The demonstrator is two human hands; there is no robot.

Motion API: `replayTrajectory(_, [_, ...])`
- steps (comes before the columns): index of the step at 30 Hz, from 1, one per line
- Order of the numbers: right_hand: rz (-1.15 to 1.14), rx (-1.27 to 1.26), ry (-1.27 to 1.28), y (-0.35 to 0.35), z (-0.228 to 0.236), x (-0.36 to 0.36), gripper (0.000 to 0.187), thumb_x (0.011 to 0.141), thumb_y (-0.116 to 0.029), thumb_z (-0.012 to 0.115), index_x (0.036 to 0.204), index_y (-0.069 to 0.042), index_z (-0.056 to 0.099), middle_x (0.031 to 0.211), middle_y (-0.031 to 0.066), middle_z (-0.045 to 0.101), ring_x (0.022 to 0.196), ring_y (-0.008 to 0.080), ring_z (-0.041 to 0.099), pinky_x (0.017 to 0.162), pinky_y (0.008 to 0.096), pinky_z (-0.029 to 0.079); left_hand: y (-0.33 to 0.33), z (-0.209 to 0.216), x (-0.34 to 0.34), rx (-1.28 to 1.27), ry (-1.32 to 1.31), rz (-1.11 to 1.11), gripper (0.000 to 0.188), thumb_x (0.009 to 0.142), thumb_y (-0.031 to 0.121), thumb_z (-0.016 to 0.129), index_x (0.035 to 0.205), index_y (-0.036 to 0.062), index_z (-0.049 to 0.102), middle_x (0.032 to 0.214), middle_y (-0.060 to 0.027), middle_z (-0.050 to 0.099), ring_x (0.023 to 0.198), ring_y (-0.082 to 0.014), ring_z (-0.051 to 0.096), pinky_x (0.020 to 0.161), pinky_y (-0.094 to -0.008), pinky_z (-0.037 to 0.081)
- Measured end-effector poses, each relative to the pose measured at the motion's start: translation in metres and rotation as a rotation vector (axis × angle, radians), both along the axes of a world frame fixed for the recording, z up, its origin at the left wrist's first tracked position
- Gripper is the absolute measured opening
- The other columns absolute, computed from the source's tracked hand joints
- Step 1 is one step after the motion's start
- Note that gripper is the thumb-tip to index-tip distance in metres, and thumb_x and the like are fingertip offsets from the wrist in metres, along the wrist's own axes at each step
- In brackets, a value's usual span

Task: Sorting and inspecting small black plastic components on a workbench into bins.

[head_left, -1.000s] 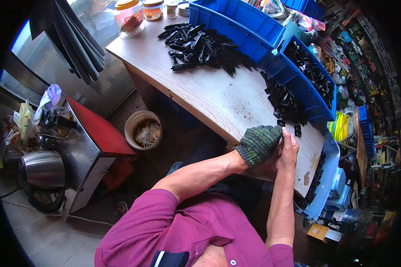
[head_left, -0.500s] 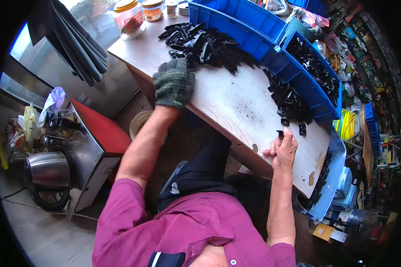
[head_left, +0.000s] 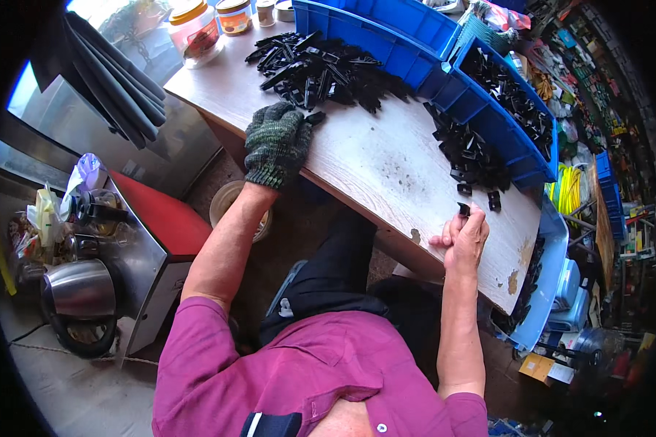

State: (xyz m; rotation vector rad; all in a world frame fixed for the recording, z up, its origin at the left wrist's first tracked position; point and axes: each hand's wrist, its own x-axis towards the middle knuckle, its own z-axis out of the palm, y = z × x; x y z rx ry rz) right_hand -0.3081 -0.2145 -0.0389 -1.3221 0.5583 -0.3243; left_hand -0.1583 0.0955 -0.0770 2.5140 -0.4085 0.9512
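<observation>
My left hand, in a dark green knitted glove, is closed over the near edge of the table. A small black plastic part pokes out by its fingertips, apparently gripped; the glove hides the rest. Just beyond lies a large heap of long black plastic parts. Bare, my right hand pinches a small black clip-like piece between thumb and finger above the table's right part. Two loose black pieces lie just past it, beside a second heap of black parts.
Blue plastic bins line the table's far side, one holding black parts. Lidded jars stand at the far left corner. A steel kettle sits on the cabinet at left. A light blue bin is beyond the right edge.
My left hand has drawn slightly back from the large heap, and a black part now shows at its fingertips. The right hand keeps its pinch on the small piece, whose angle has changed slightly.
</observation>
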Motion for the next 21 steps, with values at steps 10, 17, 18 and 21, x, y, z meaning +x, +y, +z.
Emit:
replayTrajectory(10, [-0.031, -0.064, 0.011, 0.005, 0.000, 0.003, 0.041, 0.098, -0.038, 0.043, 0.067, -0.013, 0.040, 0.046, -0.0024, 0.027, 0.038, 0.0105, 0.037, 0.035, 0.0330, 0.049, -0.036, 0.013, -0.018, 0.102, 0.052, -0.229, 0.021, 0.087, 0.023, 0.057, 0.105, 0.0134, 0.063, 0.083, -0.0143, 0.064, 0.079, -0.0369, 0.061, 0.067, -0.0501, 0.049])
replayTrajectory(17, [-0.060, -0.095, 0.016, 0.005, 0.000, 0.002, 0.048, 0.097, -0.041, 0.045, 0.059, -0.014, 0.036, 0.045, -0.0025, 0.026, 0.037, 0.0107, 0.035, 0.034, 0.0328, 0.048, -0.046, 0.030, -0.026, 0.129, 0.193, -0.244, 0.021, 0.082, 0.022, 0.060, 0.101, 0.0124, 0.062, 0.085, -0.0142, 0.063, 0.080, -0.0373, 0.061, 0.066, -0.0506, 0.050])
replayTrajectory(18, [-0.064, -0.090, 0.014, 0.005, -0.001, 0.002, 0.047, 0.097, -0.041, 0.045, 0.059, -0.014, 0.036, 0.045, -0.0026, 0.026, 0.037, 0.0107, 0.035, 0.033, 0.0326, 0.048, -0.047, 0.031, -0.028, 0.130, 0.192, -0.239, 0.021, 0.082, 0.022, 0.060, 0.101, 0.0124, 0.062, 0.085, -0.0142, 0.063, 0.080, -0.0373, 0.061, 0.066, -0.0506, 0.050])
replayTrajectory(21, [-0.080, -0.098, 0.008, 0.007, 0.000, 0.002, 0.047, 0.097, -0.041, 0.046, 0.059, -0.014, 0.036, 0.045, -0.0026, 0.026, 0.037, 0.0108, 0.035, 0.033, 0.0323, 0.047, -0.053, 0.040, -0.033, 0.183, 0.359, -0.276, 0.023, 0.083, 0.024, 0.059, 0.102, 0.0101, 0.062, 0.090, -0.0154, 0.065, 0.088, -0.0379, 0.063, 0.072, -0.0519, 0.052])
